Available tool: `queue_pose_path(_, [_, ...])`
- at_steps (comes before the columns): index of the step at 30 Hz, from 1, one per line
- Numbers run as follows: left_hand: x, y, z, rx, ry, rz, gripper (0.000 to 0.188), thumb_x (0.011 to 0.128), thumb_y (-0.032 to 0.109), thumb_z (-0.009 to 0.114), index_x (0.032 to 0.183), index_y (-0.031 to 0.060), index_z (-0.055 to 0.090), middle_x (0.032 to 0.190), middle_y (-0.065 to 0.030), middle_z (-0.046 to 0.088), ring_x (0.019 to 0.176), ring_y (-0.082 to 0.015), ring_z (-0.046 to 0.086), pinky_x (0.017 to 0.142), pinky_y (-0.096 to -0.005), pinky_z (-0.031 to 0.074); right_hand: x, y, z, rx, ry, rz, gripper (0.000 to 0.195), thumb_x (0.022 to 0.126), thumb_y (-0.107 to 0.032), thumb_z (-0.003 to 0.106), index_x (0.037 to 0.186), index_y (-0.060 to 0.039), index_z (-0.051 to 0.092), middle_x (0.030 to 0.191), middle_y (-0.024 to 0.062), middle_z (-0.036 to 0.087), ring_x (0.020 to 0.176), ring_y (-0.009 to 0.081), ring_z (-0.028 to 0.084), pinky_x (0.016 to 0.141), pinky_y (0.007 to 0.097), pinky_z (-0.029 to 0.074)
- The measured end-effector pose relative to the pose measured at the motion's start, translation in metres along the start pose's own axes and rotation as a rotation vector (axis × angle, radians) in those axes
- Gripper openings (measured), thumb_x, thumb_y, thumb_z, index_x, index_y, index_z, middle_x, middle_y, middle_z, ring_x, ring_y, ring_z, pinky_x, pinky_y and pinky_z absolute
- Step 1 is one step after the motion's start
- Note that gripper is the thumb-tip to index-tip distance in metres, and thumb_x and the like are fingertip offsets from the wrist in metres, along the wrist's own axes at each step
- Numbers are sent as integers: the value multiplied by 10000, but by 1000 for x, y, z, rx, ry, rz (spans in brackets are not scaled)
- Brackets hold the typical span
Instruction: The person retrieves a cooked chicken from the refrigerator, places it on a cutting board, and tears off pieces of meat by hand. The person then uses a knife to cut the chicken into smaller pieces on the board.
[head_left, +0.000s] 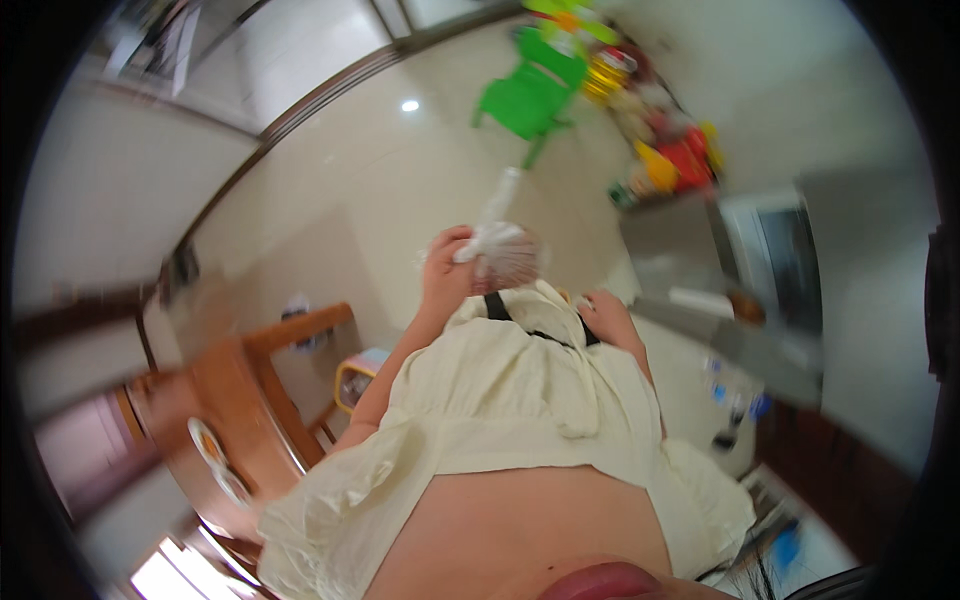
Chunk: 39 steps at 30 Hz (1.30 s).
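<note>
My left hand (445, 276) grips the gathered neck of a clear plastic bag (508, 259) in front of my body. The bag is knotted or bunched, with a white twisted end standing up and something reddish-brown inside that I cannot make out. At the right side of my cream top (517, 375) is my right hand (609, 319), low and with curled fingers. Something small and pale shows at its fingers; whether it is held is too blurred to tell.
A green plastic child's chair (529, 86) stands ahead on the tiled floor (420, 165), beside piled toys (675, 161). To the left are a wooden table (217, 405) bearing plates (208, 442) and a wooden chair (300, 330). A grey cabinet (667, 232) stands at the right.
</note>
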<state>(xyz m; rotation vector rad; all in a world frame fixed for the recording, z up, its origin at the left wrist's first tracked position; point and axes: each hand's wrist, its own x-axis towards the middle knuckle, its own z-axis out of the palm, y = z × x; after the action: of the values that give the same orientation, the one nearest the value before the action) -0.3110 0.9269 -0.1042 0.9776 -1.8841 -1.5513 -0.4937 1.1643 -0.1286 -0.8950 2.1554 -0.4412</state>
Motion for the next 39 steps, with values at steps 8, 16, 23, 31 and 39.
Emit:
queue_pose_path(8, [43,3,38,-52,-177,-262,210,890,47,576,1046,-66,659,1157,-40,570,1023,-140,547,871,-266,433,0,52,-7,64,130,209,244,851,-232,532,945,-33,636,1098,185,591,952,378,595,819,466,485])
queue_pose_path(16, [69,0,77,41,-363,-269,216,885,20,561,1052,-86,647,1152,-29,555,1019,-130,541,901,-261,409,-33,80,-13,263,465,343,310,850,-166,549,1111,1,560,1441,196,327,1062,368,564,911,451,476])
queue_pose_path(23, [80,14,113,7,-476,-232,221,889,20,557,1062,-85,644,1178,-31,532,1051,-138,533,914,-265,409,-29,91,-11,351,547,360,679,856,-175,557,1445,-42,248,1482,206,316,1105,384,551,943,437,464])
queue_pose_path(31, [88,19,137,-9,-541,-216,220,880,3,567,1070,-65,656,1181,-49,532,1070,-143,534,913,-267,415,-33,77,-25,461,369,517,916,852,-214,583,1507,-51,-37,1374,260,443,1035,407,586,879,447,492])
queue_pose_path(39, [94,-7,123,18,-525,-251,219,870,-9,578,1064,-46,673,1170,-61,553,1068,-155,541,911,-270,419,-45,65,-7,408,434,543,929,850,-235,555,1488,14,-73,1248,293,526,890,381,632,756,443,523])
